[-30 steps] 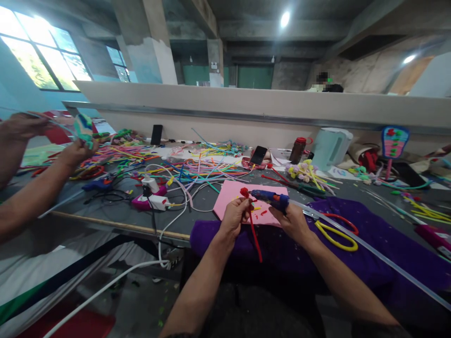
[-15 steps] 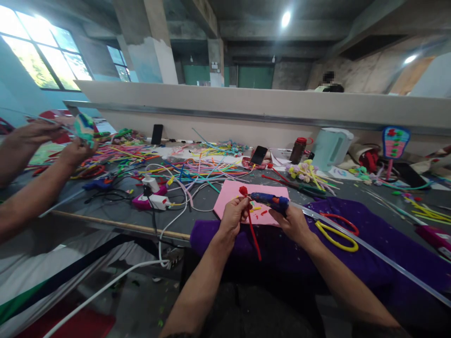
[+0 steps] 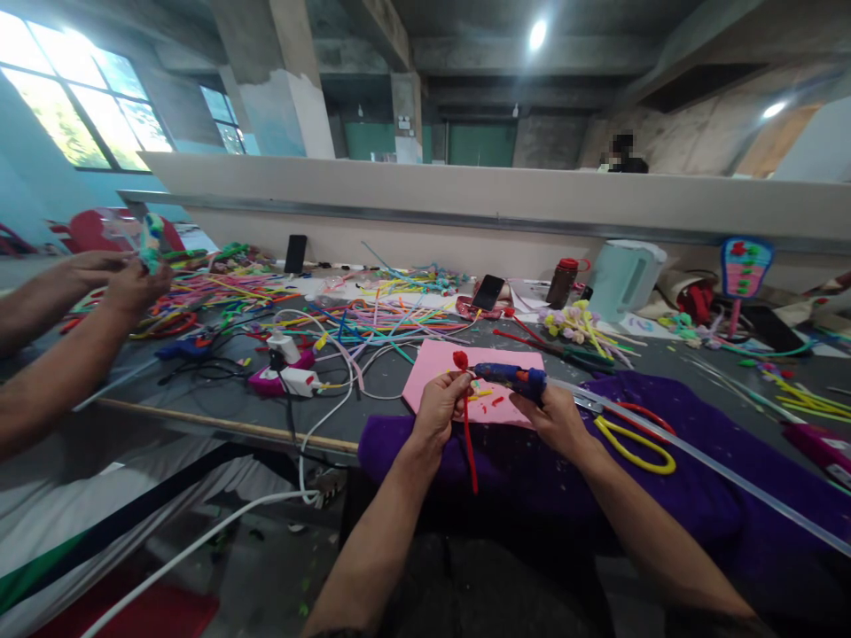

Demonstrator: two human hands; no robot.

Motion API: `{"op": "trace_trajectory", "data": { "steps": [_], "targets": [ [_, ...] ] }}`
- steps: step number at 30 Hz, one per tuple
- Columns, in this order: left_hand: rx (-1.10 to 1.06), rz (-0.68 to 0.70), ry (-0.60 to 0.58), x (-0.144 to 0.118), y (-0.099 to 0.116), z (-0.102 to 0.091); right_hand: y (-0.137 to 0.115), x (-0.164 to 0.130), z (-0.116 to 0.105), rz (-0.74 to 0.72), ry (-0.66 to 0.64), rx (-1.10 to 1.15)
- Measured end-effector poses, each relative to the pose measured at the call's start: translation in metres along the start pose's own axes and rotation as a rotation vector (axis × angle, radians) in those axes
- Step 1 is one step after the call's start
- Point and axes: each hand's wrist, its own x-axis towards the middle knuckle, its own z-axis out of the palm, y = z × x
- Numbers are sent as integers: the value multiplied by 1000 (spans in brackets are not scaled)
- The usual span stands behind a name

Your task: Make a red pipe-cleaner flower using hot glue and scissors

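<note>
Below frame centre, a fuzzy red stem (image 3: 469, 443) with a rounded tip is pinched between fingers of the left hand (image 3: 439, 408); a blue glue gun (image 3: 506, 376) is clamped by fingers of the right hand (image 3: 555, 415). Right of centre, a brown bottle (image 3: 562, 285) is red-capped. The stem is hung more vertically than before.

Fuzzy red stem (image 3: 469, 443), blue plastic glue gun (image 3: 505, 376), matt purple cloth (image 3: 691, 514).
</note>
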Motion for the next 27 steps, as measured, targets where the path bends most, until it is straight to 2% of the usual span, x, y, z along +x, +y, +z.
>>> {"op": "trace_trajectory", "data": {
  "steps": [27],
  "targets": [
    [-9,-6,-19,-1,1,0,4,-1,2,0,25,-61]
  ]
}}
